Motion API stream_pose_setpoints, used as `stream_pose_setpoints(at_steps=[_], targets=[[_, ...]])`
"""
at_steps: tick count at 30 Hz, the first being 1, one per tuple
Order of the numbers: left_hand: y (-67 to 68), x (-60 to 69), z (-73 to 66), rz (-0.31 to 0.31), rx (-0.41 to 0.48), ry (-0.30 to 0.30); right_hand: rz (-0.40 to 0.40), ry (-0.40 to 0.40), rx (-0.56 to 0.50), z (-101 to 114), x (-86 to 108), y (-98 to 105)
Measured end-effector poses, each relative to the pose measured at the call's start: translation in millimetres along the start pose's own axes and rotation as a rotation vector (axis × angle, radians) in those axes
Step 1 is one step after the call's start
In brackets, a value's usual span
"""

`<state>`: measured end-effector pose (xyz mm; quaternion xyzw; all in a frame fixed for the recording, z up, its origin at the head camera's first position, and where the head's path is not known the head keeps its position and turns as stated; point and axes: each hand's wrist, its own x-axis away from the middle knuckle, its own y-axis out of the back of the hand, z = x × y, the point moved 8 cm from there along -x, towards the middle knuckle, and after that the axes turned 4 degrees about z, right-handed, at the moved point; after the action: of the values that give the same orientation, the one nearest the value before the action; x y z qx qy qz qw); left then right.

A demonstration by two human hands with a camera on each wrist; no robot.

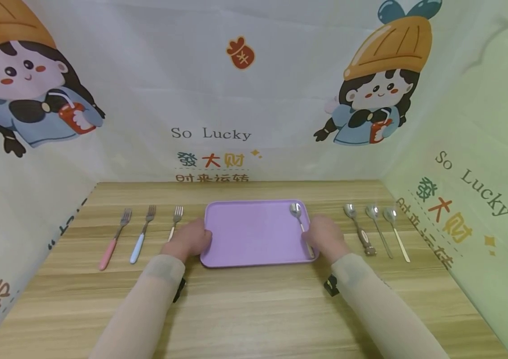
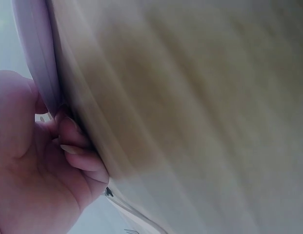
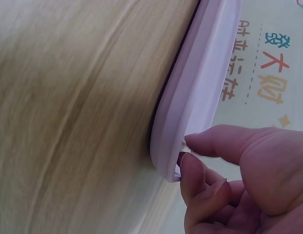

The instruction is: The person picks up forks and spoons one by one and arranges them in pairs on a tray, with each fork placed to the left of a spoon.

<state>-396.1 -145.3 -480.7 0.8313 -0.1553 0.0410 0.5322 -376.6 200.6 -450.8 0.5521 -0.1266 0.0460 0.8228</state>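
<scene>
A purple tray (image 1: 254, 233) lies on the table in the head view. Along its right side rests a metal spoon (image 1: 296, 210), bowl toward the back. My left hand (image 1: 189, 238) grips the tray's left edge; in the left wrist view the thumb is over the rim and the fingers are curled against its underside. At the opposite end, my right hand (image 1: 327, 236) holds the right edge, covering part of the spoon's handle. The right wrist view shows the thumb (image 3: 214, 141) at the tray's rim and the other fingers curled outside it.
Left of the tray lie a pink-handled fork (image 1: 112, 247), a blue-handled fork (image 1: 139, 244) and a pale-handled fork (image 1: 177, 215), partly behind the left hand. To the right are a brown-handled spoon (image 1: 360, 232) and two slim spoons (image 1: 381, 232). Printed cloth (image 1: 281, 99) encloses the wooden table (image 1: 258, 309).
</scene>
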Motion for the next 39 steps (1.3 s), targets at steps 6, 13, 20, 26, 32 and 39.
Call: stream_pose_setpoints(at_steps=[6,13,20,26,32,39], targets=[[1.0,2.6,-0.9,0.004,0.001,-0.007,-0.010,0.006,-0.025,-10.2,-3.1,3.6],[1.5,1.5,0.5,0.005,0.004,-0.006,-0.070,0.083,-0.073,-24.9,-0.7,31.1],[-1.1,-7.5,7.4,0.007,-0.001,-0.013,-0.084,0.062,-0.098,-49.8,-2.2,51.5],[0.5,-0.3,2.0,0.020,0.011,-0.003,-0.124,0.074,-0.022,-65.0,-0.5,64.7],[-0.1,-0.3,0.8,0.013,0.007,-0.013,-0.114,0.025,-0.044,-81.5,3.4,76.9],[-0.7,0.2,2.1,0.018,0.018,-0.003,-0.096,-0.001,-0.006,-101.8,4.8,77.2]])
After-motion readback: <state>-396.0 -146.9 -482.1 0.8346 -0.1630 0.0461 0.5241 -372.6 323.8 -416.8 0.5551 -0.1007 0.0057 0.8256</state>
